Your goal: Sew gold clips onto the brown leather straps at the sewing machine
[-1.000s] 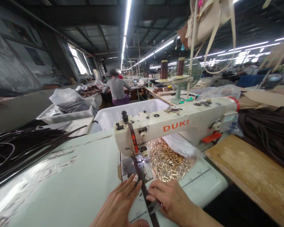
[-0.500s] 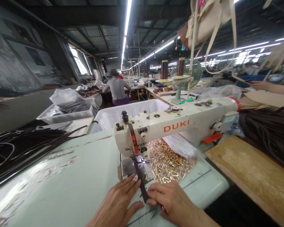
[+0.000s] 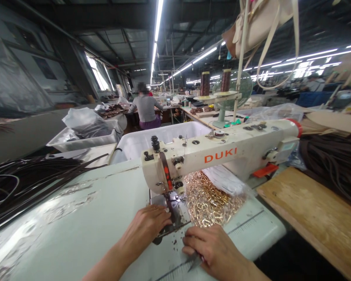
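A dark brown strap (image 3: 169, 208) lies on the metal plate under the needle area of a white sewing machine (image 3: 219, 156). My left hand (image 3: 149, 223) is closed over this strap just in front of the presser foot, and a short dark end pokes out below my palm. On the table edge to the right, my right hand (image 3: 213, 248) is curled round a small pointed metal blade (image 3: 195, 262); its handle is mostly hidden in my fingers. Beside the plate, under the machine arm, sits a clear bag of gold-coloured metal clasps (image 3: 212, 203).
Dark straps (image 3: 41, 179) are heaped on the left of the table, more straps (image 3: 333, 164) on the right above a wooden board (image 3: 310, 195). Behind the machine stand a white bin (image 3: 163, 130) and thread cones (image 3: 205, 84). A person (image 3: 146, 107) sits farther back.
My left hand has moved up towards the needle and closed over the strap, whose near end has swung left. My right hand stays nearly in place. Another person's hand at the right has left view.
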The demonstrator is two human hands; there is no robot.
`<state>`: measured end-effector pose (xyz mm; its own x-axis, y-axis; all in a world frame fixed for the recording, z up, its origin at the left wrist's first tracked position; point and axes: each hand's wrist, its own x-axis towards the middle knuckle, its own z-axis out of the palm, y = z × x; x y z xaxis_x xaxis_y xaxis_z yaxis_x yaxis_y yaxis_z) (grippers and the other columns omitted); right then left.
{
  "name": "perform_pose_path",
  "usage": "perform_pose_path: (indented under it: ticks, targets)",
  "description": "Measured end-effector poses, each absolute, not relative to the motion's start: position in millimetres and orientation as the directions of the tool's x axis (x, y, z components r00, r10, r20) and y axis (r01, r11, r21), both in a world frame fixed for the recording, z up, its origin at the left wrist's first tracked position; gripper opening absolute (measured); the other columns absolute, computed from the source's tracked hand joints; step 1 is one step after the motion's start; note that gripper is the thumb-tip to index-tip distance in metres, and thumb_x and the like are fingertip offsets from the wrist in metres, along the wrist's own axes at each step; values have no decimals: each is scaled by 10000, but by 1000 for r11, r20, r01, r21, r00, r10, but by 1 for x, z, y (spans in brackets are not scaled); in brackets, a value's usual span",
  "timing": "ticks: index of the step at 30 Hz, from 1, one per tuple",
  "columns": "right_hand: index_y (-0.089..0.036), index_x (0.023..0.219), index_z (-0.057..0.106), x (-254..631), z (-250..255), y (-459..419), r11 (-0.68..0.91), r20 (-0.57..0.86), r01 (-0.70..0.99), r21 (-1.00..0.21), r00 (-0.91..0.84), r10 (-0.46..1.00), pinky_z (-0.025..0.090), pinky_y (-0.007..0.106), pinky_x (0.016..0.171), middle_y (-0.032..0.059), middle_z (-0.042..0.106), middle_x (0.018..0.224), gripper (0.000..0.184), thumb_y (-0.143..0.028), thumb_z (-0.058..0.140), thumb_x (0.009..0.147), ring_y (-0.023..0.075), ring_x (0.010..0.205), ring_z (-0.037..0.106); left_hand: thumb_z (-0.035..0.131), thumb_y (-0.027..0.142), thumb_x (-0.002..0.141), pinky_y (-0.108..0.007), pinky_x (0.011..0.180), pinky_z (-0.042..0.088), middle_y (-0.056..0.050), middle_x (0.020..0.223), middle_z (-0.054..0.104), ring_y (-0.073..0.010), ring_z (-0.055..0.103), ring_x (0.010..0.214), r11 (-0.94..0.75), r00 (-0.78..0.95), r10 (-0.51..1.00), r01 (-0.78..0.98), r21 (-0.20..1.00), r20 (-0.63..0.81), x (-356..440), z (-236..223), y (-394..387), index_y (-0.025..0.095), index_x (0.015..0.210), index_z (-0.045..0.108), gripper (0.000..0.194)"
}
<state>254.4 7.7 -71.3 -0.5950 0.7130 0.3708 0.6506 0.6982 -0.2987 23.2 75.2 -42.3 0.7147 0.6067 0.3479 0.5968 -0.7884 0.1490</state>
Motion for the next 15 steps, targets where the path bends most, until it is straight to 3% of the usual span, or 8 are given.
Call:
perform_pose_path:
  ticks: [6,11,15]
  targets:
    - [-268,1035,605,254,-70,8,700,385,640,-317,-587,712,356,256,618,-28,653,936,190,-294,439,947,124,759,616,426,331,939,-333,890,512,-20,1047,687,-184,631,973,-772,708,630,617,154,320,14,-44,99,227,1012,664,270]
    - [-244,997,620,254,-69,8,711,414,640,-292,-585,697,382,225,610,-8,657,895,209,-297,423,952,112,737,613,436,355,933,-290,843,511,-2,972,698,-160,637,897,-737,664,670,650,186,333,10,-42,111,255,981,685,273]
    - [-234,974,626,253,-71,9,718,429,636,-281,-586,687,381,219,605,-5,657,892,202,-281,432,946,104,739,615,454,401,917,-310,870,501,-12,1004,690,-185,628,942,-689,619,721,689,226,311,7,-43,119,247,966,692,288]
